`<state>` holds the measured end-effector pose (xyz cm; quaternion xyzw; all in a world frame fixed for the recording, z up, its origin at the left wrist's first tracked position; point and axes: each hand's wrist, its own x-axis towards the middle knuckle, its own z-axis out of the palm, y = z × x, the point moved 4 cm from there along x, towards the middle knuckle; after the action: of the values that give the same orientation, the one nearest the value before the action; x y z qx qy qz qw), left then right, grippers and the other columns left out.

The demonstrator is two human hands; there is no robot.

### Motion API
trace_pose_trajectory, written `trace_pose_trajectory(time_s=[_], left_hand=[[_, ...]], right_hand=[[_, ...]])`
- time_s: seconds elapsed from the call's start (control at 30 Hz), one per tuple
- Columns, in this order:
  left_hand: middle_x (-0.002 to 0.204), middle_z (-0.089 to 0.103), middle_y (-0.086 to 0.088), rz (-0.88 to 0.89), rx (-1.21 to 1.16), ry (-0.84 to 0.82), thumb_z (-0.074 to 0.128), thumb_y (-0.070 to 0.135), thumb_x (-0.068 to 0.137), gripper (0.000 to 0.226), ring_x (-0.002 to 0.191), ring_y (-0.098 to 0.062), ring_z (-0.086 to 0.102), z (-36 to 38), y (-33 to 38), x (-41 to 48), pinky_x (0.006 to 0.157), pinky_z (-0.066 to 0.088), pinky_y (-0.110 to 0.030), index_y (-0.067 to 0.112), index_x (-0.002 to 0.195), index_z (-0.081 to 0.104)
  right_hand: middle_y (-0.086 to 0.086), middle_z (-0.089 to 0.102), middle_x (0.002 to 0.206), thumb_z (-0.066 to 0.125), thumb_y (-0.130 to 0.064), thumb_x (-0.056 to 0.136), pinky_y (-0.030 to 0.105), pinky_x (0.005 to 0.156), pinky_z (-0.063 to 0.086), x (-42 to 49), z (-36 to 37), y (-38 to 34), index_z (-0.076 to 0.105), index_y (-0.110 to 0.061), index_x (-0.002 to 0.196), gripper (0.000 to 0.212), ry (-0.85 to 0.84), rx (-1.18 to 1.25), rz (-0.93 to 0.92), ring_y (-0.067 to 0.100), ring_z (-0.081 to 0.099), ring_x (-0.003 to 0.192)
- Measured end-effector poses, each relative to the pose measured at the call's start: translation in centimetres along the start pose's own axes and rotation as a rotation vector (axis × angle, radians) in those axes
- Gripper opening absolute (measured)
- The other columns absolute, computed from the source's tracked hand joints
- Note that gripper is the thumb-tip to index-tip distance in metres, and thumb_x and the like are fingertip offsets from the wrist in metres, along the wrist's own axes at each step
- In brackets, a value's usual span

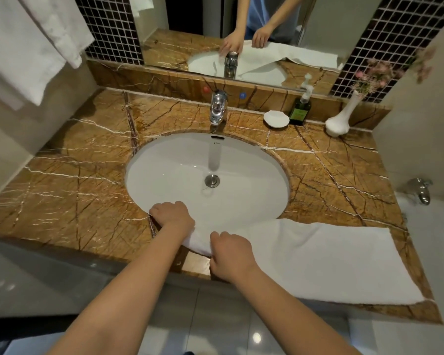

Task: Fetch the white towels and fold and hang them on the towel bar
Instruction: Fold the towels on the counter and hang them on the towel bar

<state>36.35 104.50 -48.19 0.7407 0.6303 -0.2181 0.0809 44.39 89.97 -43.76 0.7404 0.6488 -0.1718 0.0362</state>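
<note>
A white towel [318, 260] lies flat along the front of the brown marble counter [69, 190], reaching from the sink's near rim to the right end. My left hand [173, 216] grips its far left corner at the basin's edge. My right hand [232, 254] pinches the near left corner over the counter's front edge. Other white towels [28, 44] hang at the upper left; the bar that carries them is out of view.
A white oval sink [180, 160] with a chrome tap [218, 107] fills the counter's middle. At the back right stand a white soap dish [276, 119], a green pump bottle [300, 110] and a white vase [340, 119] with pink flowers. A mirror runs above.
</note>
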Motion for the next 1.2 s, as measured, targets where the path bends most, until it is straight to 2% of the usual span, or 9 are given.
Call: trace_pose_trajectory(time_s=[0.13,0.27,0.37,0.5,0.73,0.8,0.93,1.1,1.2], left_hand=[[0.114,0.062,-0.005,0.046,-0.13,-0.017,0.058,0.025,0.081,0.028,0.107,-0.027,0.057,-0.4,-0.9,0.8,0.09,0.042,-0.034,0.018,0.108,0.061],[0.108,0.058,-0.011,0.134,-0.297,0.044,0.053,0.01,0.083,0.018,0.101,-0.03,0.056,-1.1,-1.8,0.5,0.08,0.05,-0.039,0.015,0.098,0.046],[0.104,0.06,-0.01,0.183,-0.413,0.273,0.045,0.005,0.087,0.026,0.096,-0.029,0.055,-2.4,-3.0,-1.8,0.064,0.045,-0.035,0.015,0.111,0.047],[0.105,0.057,-0.004,0.174,-0.502,0.564,0.046,0.006,0.092,0.03,0.1,-0.023,0.05,-2.3,-5.3,-5.9,0.057,0.04,-0.031,0.021,0.116,0.055],[0.103,0.065,-0.005,0.036,-0.48,0.454,0.039,0.034,0.097,0.03,0.095,-0.027,0.061,0.9,-9.0,-6.0,0.063,0.045,-0.034,0.02,0.12,0.053],[0.099,0.066,-0.007,-0.052,-0.567,0.402,0.036,0.026,0.098,0.026,0.088,-0.029,0.063,0.5,-9.9,-4.8,0.063,0.044,-0.033,0.02,0.117,0.052],[0.115,0.055,-0.013,-0.075,-0.707,0.298,0.056,0.021,0.084,0.036,0.106,-0.031,0.051,0.8,-11.1,-3.1,0.074,0.044,-0.037,0.015,0.119,0.054],[0.102,0.062,-0.01,-0.091,-0.781,0.176,0.063,0.018,0.081,0.028,0.082,-0.024,0.054,0.6,-11.6,-2.7,0.064,0.044,-0.032,0.009,0.105,0.053],[0.098,0.064,-0.005,-0.056,-0.748,0.328,0.053,0.016,0.083,0.019,0.08,-0.023,0.056,-1.0,-12.1,-3.4,0.063,0.045,-0.031,0.016,0.102,0.056]], right_hand=[[0.014,0.061,0.108,0.053,-0.014,0.084,0.026,0.046,0.012,0.3,-0.5,-0.3,0.053,-0.007,0.113,0.03,-0.028,-0.056,-0.024,0.034,0.06,0.095],[0.012,0.062,0.106,0.054,-0.017,0.084,0.027,0.05,0.024,0.5,-0.6,-0.6,0.053,-0.009,0.111,0.028,-0.064,-0.101,-0.049,0.033,0.061,0.094],[0.011,0.063,0.104,0.055,-0.021,0.085,0.03,0.063,0.035,0.8,-0.6,-1.1,0.054,-0.011,0.109,0.026,-0.103,-0.15,-0.078,0.031,0.062,0.093],[0.008,0.063,0.103,0.056,-0.023,0.084,0.03,0.065,0.038,1.2,-0.5,-2.0,0.054,-0.014,0.111,0.028,-0.123,-0.166,-0.129,0.029,0.062,0.091],[0.008,0.062,0.108,0.057,-0.028,0.083,0.03,0.067,0.038,1.5,0.4,-3.0,0.053,-0.015,0.116,0.036,-0.173,-0.196,-0.187,0.029,0.061,0.096],[0.008,0.062,0.111,0.056,-0.04,0.086,0.031,0.068,0.035,1.8,0.4,-3.0,0.053,-0.014,0.115,0.039,-0.187,-0.196,-0.191,0.029,0.06,0.099],[0.005,0.064,0.111,0.045,-0.066,0.086,0.03,0.068,0.033,2.3,0.0,-3.7,0.06,-0.016,0.111,0.057,-0.188,-0.231,-0.185,0.027,0.06,0.103],[0.012,0.062,0.114,0.054,-0.059,0.086,0.032,0.068,0.034,2.9,-1.0,-7.3,0.053,-0.011,0.116,0.057,-0.021,-0.173,-0.301,0.032,0.061,0.101],[0.014,0.063,0.111,0.056,-0.057,0.086,0.033,0.067,0.033,3.6,-0.8,-9.6,0.05,-0.009,0.114,0.056,-0.035,-0.166,-0.329,0.034,0.061,0.098]])
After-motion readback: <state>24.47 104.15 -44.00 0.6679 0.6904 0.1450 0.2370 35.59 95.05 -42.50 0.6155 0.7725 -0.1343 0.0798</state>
